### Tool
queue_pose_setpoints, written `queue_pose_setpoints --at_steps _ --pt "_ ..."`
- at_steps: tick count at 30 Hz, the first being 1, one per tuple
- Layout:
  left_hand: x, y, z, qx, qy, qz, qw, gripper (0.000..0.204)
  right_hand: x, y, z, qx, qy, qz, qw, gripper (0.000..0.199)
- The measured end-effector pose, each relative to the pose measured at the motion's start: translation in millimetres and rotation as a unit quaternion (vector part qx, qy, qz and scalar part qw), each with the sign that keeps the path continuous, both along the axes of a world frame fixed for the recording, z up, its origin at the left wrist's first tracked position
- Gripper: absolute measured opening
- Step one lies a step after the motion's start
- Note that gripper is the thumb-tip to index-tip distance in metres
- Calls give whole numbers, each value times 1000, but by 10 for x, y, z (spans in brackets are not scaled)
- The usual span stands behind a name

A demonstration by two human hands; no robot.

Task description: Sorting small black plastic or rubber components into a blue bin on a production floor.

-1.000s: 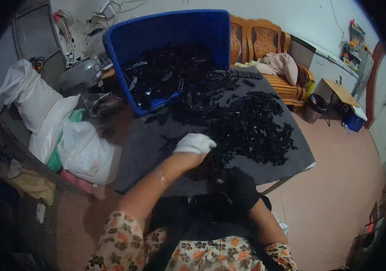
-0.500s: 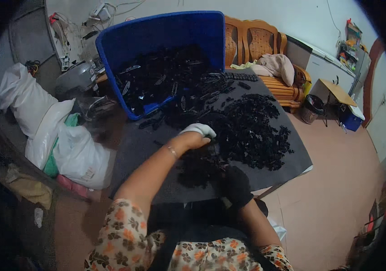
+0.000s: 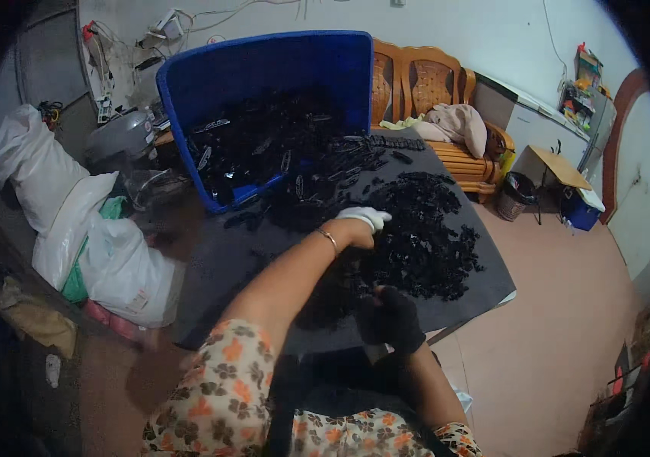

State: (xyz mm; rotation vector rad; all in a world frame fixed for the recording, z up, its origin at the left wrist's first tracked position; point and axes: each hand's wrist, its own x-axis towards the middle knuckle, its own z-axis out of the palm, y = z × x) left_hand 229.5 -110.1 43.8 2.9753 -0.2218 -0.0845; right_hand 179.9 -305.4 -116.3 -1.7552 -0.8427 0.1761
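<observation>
My left hand (image 3: 364, 222), in a white glove with bare thumb, is at the left edge of a pile of small black plastic pieces (image 3: 431, 247). Its fingers are bent in toward the thumb; anything between them is hidden. Nearer to me, my right hand (image 3: 392, 320) in a black glove is closed, thumb on top, at the table's front edge. Black on black, what it holds cannot be made out. More dark pieces (image 3: 325, 301) lie in a blurred heap to the left of it, below my left wrist.
A blue tub (image 3: 264, 44) lies tipped toward me on the grey-covered table (image 3: 226, 305), black parts spilling out. White sacks (image 3: 123, 259) stand on the left. Behind are a wooden bench (image 3: 447, 164) and a white cabinet (image 3: 530, 126); a wastebasket (image 3: 514, 199) stands right.
My left hand has moved right, to the pile's edge. My right hand stays near the table's front edge, its fist turned a little more upright. The whole view has shifted slightly.
</observation>
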Motion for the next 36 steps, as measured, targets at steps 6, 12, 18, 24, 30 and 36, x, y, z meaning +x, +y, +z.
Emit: queue_pose_setpoints --at_steps 6,12,18,24,30,36 --pt "-163 277 -158 15 -6 -39 999 42 -243 2 613 9 -123 -24 992 29" --pt "-715 752 130 -70 83 -111 988 32 -225 -4 545 65 -53 -33 996 23" --pt "-499 881 203 -106 -50 77 990 30 -108 -51 366 32 -83 -23 996 16" --pt "165 965 -247 34 -75 114 990 46 -331 9 806 -7 -133 -12 991 11" --pt "89 591 -137 53 1 217 975 24 -322 -62 841 -41 -182 -51 981 8" --pt "-304 695 -81 108 -63 139 982 20 -254 -26 772 -21 -210 -47 976 3"
